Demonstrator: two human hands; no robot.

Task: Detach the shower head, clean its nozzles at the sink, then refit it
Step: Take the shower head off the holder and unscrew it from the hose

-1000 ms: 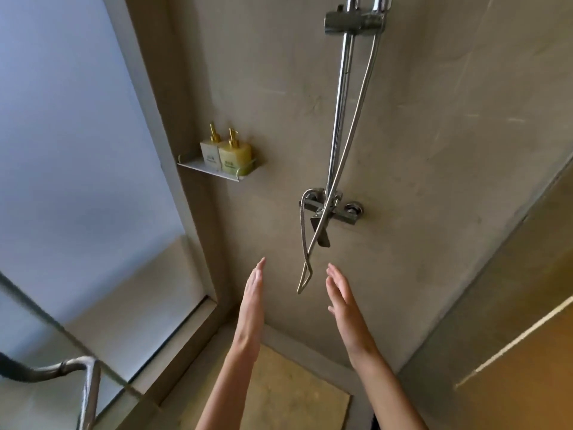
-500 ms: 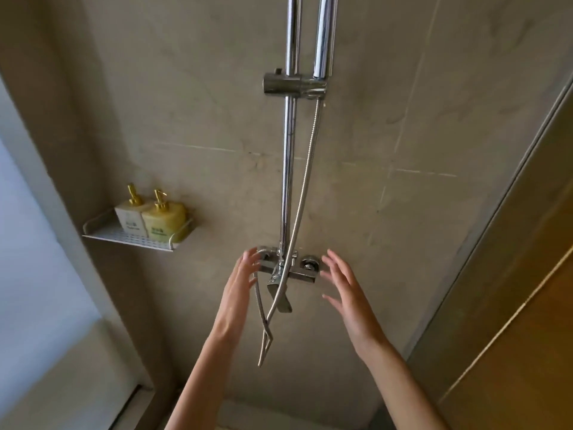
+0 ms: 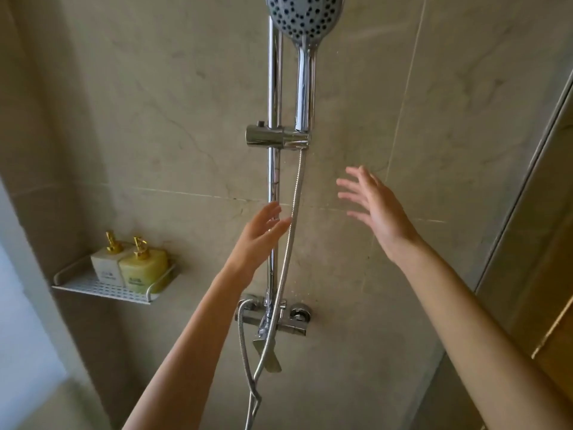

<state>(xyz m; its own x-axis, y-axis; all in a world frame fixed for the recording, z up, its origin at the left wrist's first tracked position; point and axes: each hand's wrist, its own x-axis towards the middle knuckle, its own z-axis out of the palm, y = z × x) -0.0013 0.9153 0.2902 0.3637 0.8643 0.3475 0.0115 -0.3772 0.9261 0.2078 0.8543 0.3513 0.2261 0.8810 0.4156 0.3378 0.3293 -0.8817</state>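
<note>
A chrome shower head [image 3: 305, 13] with a grey dotted face sits at the top of the view, its handle seated in a chrome holder [image 3: 277, 136] on the vertical rail [image 3: 273, 82]. A metal hose [image 3: 294, 206] hangs from the handle down past the mixer tap [image 3: 274, 318]. My left hand [image 3: 259, 237] is raised with straight fingers in front of the rail, just below the holder, holding nothing. Out to the right of the hose, my right hand [image 3: 373, 206] has its fingers spread and is empty.
A white perforated shelf [image 3: 102, 288] on the left wall carries two square pump bottles [image 3: 133, 266]. Beige tiled wall lies behind the fittings. A glass or framed panel edge [image 3: 527, 181] runs down the right side.
The view has tilted upward, bringing the shower head into sight. Both hands have risen from tap level to near the holder, fingers still open.
</note>
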